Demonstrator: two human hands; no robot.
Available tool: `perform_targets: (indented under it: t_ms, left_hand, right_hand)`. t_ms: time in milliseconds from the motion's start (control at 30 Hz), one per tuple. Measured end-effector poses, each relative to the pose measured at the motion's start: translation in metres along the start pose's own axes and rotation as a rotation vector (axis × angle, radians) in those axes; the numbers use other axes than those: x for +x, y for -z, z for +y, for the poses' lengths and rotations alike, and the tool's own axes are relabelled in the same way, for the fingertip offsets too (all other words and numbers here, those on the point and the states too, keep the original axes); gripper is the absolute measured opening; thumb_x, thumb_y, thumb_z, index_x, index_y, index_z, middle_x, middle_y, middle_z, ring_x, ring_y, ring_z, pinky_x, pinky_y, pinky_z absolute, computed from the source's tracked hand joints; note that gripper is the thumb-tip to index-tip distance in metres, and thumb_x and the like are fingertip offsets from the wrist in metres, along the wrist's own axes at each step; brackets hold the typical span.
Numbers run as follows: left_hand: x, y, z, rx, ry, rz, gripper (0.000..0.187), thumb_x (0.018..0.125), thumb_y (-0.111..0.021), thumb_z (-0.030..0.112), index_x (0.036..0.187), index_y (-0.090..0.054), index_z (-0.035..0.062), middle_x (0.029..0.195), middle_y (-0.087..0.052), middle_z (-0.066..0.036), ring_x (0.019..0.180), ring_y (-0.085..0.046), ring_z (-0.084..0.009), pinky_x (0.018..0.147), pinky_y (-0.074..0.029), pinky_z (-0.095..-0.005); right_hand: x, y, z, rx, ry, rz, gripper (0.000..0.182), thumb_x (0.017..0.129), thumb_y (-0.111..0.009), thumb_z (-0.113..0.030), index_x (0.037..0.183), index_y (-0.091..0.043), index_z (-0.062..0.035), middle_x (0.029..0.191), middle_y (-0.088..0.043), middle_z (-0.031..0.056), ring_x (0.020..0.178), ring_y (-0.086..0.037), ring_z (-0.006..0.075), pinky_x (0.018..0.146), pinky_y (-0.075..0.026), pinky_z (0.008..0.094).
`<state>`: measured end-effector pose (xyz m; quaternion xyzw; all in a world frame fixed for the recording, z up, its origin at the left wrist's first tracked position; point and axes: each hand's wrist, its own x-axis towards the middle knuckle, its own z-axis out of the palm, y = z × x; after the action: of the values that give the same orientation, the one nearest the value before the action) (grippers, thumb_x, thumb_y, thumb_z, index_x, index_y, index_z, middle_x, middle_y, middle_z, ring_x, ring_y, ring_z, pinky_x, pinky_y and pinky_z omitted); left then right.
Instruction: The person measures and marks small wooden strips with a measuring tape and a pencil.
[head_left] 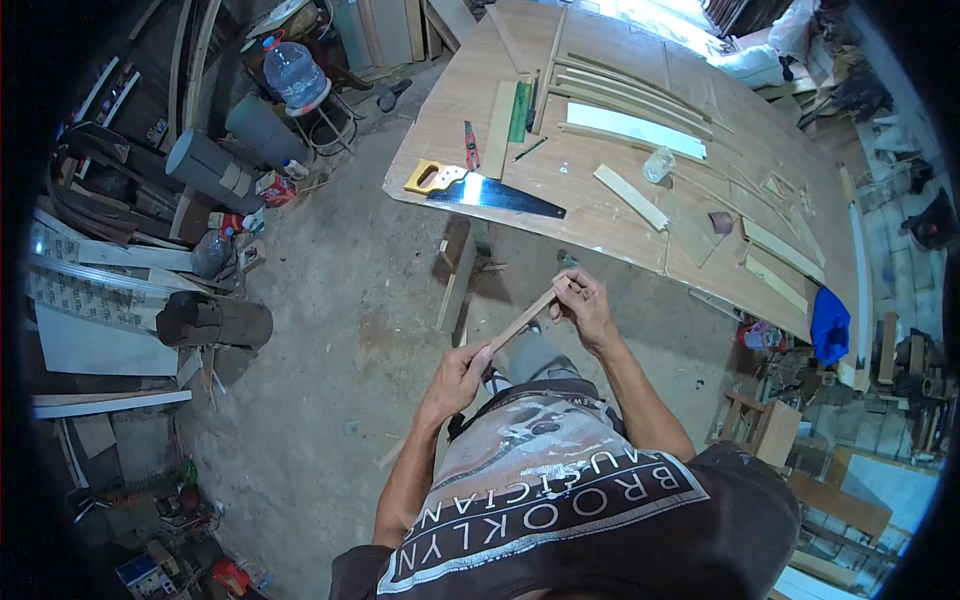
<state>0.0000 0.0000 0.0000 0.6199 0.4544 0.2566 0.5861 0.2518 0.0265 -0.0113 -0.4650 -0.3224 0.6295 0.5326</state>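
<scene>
A thin, narrow wooden strip (522,319) is held at a slant in front of my body, short of the workbench edge. My left hand (457,380) is closed around its lower end, thumb lying along the wood. At the upper end, my right hand (583,306) pinches the strip between thumb and fingers. Nearest to the hands on the bench lies a handsaw (490,192) with a yellow handle. Behind it are red-handled pliers (471,146), a pale board (498,130) and a green ruler-like strip (520,111).
The wooden workbench (570,222) carries several wood strips, a white-topped board (635,128), a clear jar (659,165) and a short wood piece (631,198). A blue cloth (831,326) hangs at its right corner. On the left, a water bottle (293,73) stands on a stool.
</scene>
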Motion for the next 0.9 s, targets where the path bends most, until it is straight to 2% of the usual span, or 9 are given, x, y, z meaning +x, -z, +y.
perform_targets:
  t_ms: [67, 100, 200, 367, 400, 500, 600, 833, 900]
  left_hand:
    - [0.005, -0.003, 0.010, 0.125, -0.039, 0.026, 0.029, 0.094, -0.055, 0.020, 0.112, -0.062, -0.0020, 0.071, -0.059, -0.007, 0.062, -0.051, -0.0177, 0.059, -0.044, -0.0327]
    - [-0.008, 0.010, 0.005, 0.101, 0.026, 0.012, 0.029, 0.094, -0.055, 0.020, 0.112, -0.062, -0.0020, 0.071, -0.059, -0.007, 0.062, -0.051, -0.0177, 0.059, -0.044, -0.0327]
    - [0.016, 0.032, 0.002, 0.140, -0.039, 0.162, 0.028, 0.093, -0.056, 0.020, 0.108, -0.063, -0.0024, 0.070, -0.061, -0.012, 0.061, -0.055, -0.0189, 0.060, -0.044, -0.0333]
    - [0.033, 0.085, -0.008, 0.333, 0.125, 0.402, 0.026, 0.092, -0.058, 0.021, 0.102, -0.065, -0.0011, 0.072, -0.064, -0.016, 0.062, -0.060, -0.0208, 0.061, -0.046, -0.0328]
    - [0.037, 0.096, -0.019, 0.272, 0.137, 0.447, 0.026, 0.094, -0.058, 0.023, 0.096, -0.066, -0.0017, 0.067, -0.059, -0.003, 0.058, -0.050, -0.0086, 0.053, -0.040, -0.0270]
    - [0.052, 0.127, -0.013, 0.194, 0.133, 0.491, 0.026, 0.094, -0.058, 0.023, 0.093, -0.066, -0.0009, 0.068, -0.059, -0.001, 0.058, -0.049, -0.0067, 0.053, -0.040, -0.0258]
    - [0.078, 0.150, -0.015, 0.207, 0.159, 0.494, 0.026, 0.093, -0.058, 0.023, 0.092, -0.066, -0.0012, 0.069, -0.059, 0.000, 0.059, -0.050, -0.0069, 0.054, -0.041, -0.0252]
    - [0.159, 0.188, -0.014, 0.289, 0.097, 0.312, 0.025, 0.089, -0.064, 0.021, 0.097, -0.066, -0.0026, 0.073, -0.062, -0.003, 0.065, -0.053, -0.0089, 0.060, -0.044, -0.0265]
    - [0.183, 0.202, -0.004, 0.302, 0.008, 0.190, 0.026, 0.084, -0.067, 0.020, 0.099, -0.066, -0.0015, 0.070, -0.061, -0.016, 0.060, -0.057, -0.0215, 0.059, -0.045, -0.0348]
  right_hand:
    - [0.008, 0.001, 0.000, -0.036, 0.101, 0.021, 0.014, 0.094, -0.060, -0.016, 0.097, -0.056, -0.0033, 0.076, -0.060, 0.0035, 0.060, -0.058, 0.0090, 0.054, -0.048, 0.0218]
    - [0.006, -0.018, 0.014, -0.030, 0.032, 0.037, 0.014, 0.094, -0.060, -0.016, 0.097, -0.056, -0.0033, 0.076, -0.060, 0.0035, 0.060, -0.058, 0.0090, 0.054, -0.048, 0.0218]
    - [0.052, -0.029, 0.021, 0.008, -0.012, 0.025, 0.014, 0.093, -0.060, -0.016, 0.094, -0.057, -0.0031, 0.074, -0.059, 0.0035, 0.060, -0.057, 0.0087, 0.053, -0.046, 0.0214]
    - [0.121, -0.062, 0.038, -0.109, -0.120, -0.066, 0.017, 0.091, -0.064, -0.018, 0.089, -0.057, -0.0026, 0.068, -0.060, 0.0035, 0.054, -0.056, 0.0091, 0.048, -0.046, 0.0222]
    - [0.137, -0.069, 0.042, -0.120, -0.116, -0.108, 0.020, 0.090, -0.066, -0.019, 0.087, -0.056, -0.0029, 0.066, -0.060, 0.0038, 0.052, -0.056, 0.0092, 0.045, -0.046, 0.0228]
    - [0.172, -0.099, 0.030, -0.122, -0.103, -0.187, 0.020, 0.091, -0.065, -0.019, 0.085, -0.055, -0.0030, 0.064, -0.059, 0.0035, 0.053, -0.057, 0.0090, 0.046, -0.047, 0.0231]
    - [0.205, -0.109, 0.016, -0.251, -0.040, -0.224, 0.021, 0.093, -0.063, -0.019, 0.085, -0.054, -0.0029, 0.063, -0.057, 0.0018, 0.052, -0.056, 0.0088, 0.046, -0.047, 0.0237]
    - [0.243, -0.095, -0.006, -0.324, -0.075, -0.030, 0.018, 0.091, -0.064, -0.018, 0.091, -0.055, -0.0020, 0.068, -0.060, 0.0039, 0.056, -0.059, 0.0097, 0.046, -0.049, 0.0241]
    - [0.245, -0.085, 0.004, -0.239, -0.055, 0.068, 0.017, 0.091, -0.064, -0.017, 0.093, -0.056, -0.0022, 0.069, -0.061, 0.0043, 0.057, -0.059, 0.0094, 0.047, -0.049, 0.0239]
